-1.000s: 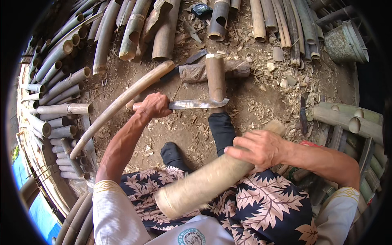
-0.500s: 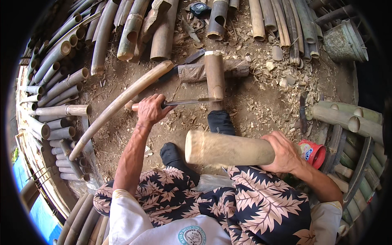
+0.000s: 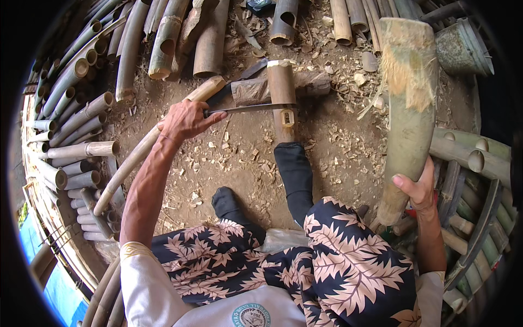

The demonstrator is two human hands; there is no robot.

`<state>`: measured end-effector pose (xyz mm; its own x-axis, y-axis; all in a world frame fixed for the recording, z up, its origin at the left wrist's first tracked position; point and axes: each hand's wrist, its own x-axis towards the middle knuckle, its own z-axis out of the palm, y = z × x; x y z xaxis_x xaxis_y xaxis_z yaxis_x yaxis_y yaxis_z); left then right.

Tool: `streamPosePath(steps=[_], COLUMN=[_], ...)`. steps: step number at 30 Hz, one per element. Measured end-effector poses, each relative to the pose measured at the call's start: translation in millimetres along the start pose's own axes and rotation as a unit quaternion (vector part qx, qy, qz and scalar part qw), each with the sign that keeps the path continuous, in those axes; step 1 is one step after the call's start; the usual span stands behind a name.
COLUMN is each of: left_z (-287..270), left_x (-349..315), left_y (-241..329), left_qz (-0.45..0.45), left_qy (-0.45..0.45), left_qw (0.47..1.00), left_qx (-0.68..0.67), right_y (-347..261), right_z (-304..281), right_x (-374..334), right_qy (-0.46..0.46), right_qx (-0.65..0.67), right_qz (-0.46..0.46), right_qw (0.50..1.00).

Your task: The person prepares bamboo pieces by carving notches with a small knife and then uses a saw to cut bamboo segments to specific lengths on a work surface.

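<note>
My left hand point(image 3: 188, 121) grips the handle of a long knife point(image 3: 256, 108). Its blade lies across a short bamboo tube point(image 3: 280, 84), just above a small notch cut in the tube. This tube rests on a rough log point(image 3: 248, 94), its near end against my foot in a black sock point(image 3: 293, 169). Off to the right, my right hand point(image 3: 419, 188) is wrapped round the narrow end of a thick bamboo club point(image 3: 407, 109). The club is held upright, away from the knife, its broad upper part frayed and splintered.
A long curved bamboo pole point(image 3: 133, 155) passes beneath my left hand. Bamboo tubes point(image 3: 81, 117) are stacked at left, with more along the far side. A worn metal bucket point(image 3: 463, 48) stands at far right, above a bamboo rack point(image 3: 474, 218). Wood chips litter the dirt floor.
The club has swung up and right, from lying level before my lap to upright. My left hand and the knife moved away from me along the tube, whose notch now shows.
</note>
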<state>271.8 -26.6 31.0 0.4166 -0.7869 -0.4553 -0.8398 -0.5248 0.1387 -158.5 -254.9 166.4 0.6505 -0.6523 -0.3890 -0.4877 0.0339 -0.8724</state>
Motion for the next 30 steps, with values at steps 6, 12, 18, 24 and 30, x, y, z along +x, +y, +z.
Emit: streamPosePath(steps=[6,12,18,24,30], left_z=[2.0,1.9,4.7,7.6,-0.4], left_x=[-6.0,-2.4,-3.8,-6.0,-7.1], left_y=[-1.1,-2.7,-4.3,-6.2,-1.7], left_qz=[0.008,0.008,0.019,0.009,0.016], left_qy=[0.029,0.012,0.035,0.021,0.025], left_qw=[0.999,1.0,0.999,1.0,0.999], left_qx=[0.012,0.028,0.017,0.006,0.015], right_y=[-19.6,-23.1,-23.5,-26.5,-26.6], right_z=[14.8,23.3,34.8,38.3,45.1], right_x=[8.1,10.3,19.0,22.8,24.0], right_qy=[-0.019,-0.053,-0.06,-0.072,-0.061], right_qx=[0.125,0.124,0.091,0.07,0.076], right_qz=[0.013,0.009,0.002,0.008,0.012], right_qw=[0.992,0.991,0.994,0.995,0.995])
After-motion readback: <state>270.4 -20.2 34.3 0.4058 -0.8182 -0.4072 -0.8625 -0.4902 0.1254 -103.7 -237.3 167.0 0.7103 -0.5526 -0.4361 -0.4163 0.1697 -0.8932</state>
